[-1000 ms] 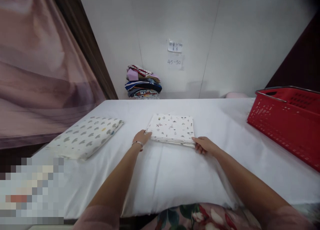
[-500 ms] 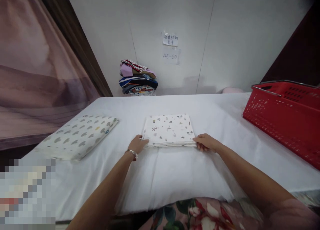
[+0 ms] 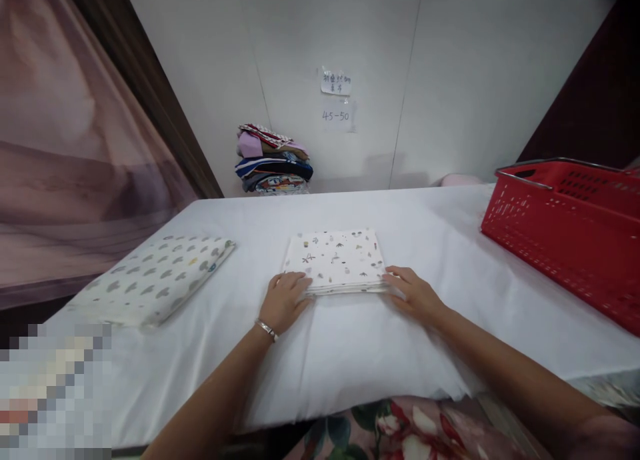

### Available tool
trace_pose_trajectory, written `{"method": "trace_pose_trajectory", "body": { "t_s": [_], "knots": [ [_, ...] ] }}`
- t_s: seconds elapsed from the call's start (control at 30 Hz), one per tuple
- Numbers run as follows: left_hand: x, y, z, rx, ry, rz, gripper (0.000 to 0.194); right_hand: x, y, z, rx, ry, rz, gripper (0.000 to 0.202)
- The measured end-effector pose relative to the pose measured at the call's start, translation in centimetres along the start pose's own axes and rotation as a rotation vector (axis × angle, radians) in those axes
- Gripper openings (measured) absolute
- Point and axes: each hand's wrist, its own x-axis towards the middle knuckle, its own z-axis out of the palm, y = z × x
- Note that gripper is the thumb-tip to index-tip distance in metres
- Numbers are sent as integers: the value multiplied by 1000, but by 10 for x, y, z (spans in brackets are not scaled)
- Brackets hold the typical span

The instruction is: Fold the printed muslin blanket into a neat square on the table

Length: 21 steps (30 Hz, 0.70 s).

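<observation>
In front of me a white cloth with small printed plants and creatures lies folded into a flat rectangle, its layers showing along the near edge. My left hand, with a bracelet on the wrist, rests its fingers over the cloth's near left corner, thumb apart by the near edge. At the near right corner, my right hand has its fingers stretched out and slightly spread, the tips touching the cloth. Neither hand is closed around it.
A white tablecloth covers the table. To the left lies another folded cloth with grey mouse-head shapes. A red basket with metal handles stands on the right. Folded fabrics are stacked by the wall, below paper notes.
Both hands have loosened from pinching the near corners to fingers laid out at them. My left hand has come inward over the corner. The folded cloth has stayed nearly in place.
</observation>
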Motion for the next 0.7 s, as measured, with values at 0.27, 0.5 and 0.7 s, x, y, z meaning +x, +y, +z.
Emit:
{"method": "trace_pose_trajectory", "body": {
  "t_s": [0.27, 0.5, 0.7],
  "knots": [
    [11, -2, 3, -20, -70, 14, 26, 12, 4, 12, -116, -37, -73, 38],
    [12, 0, 1, -15, -77, 16, 27, 18, 2, 9, -139, -49, -69, 29],
    [15, 4, 6, 30, -69, 23, 34, 23, 1, 12, -212, -36, -130, 25]
  ]
}}
